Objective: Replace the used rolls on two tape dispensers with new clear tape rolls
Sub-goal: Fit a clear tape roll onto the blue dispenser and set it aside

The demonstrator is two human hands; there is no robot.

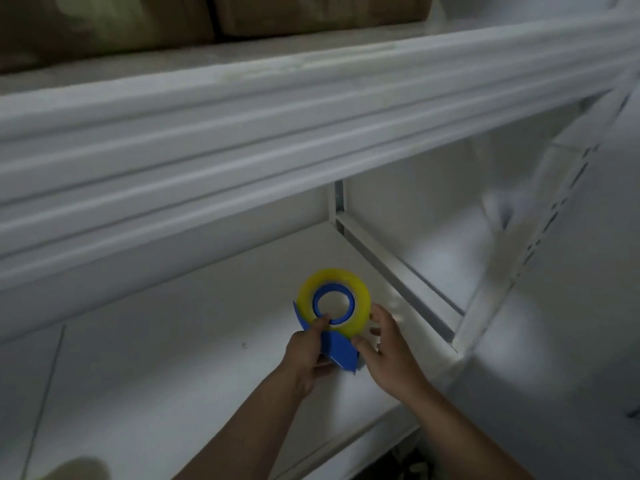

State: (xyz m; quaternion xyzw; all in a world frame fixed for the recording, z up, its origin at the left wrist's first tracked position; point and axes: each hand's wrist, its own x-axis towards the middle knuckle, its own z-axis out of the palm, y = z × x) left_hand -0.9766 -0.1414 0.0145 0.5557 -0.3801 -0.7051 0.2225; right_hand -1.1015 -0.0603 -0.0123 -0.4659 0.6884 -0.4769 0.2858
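A blue tape dispenser [337, 351] is held over the white shelf board [180, 341], with a yellowish clear tape roll [360, 292] seated on its blue hub. My left hand [306, 355] grips the dispenser's left side, thumb pressed on the roll near the hub. My right hand [386, 351] holds the lower right edge of the roll and dispenser, fingers spread around it. The dispenser's handle is partly hidden by both hands.
A white metal shelf beam [277, 133] runs across above the hands. Brown cardboard boxes [207, 15] sit on the upper shelf. A slotted white upright [540, 244] stands at the right. A blurred pale object [76, 471] shows at the bottom left.
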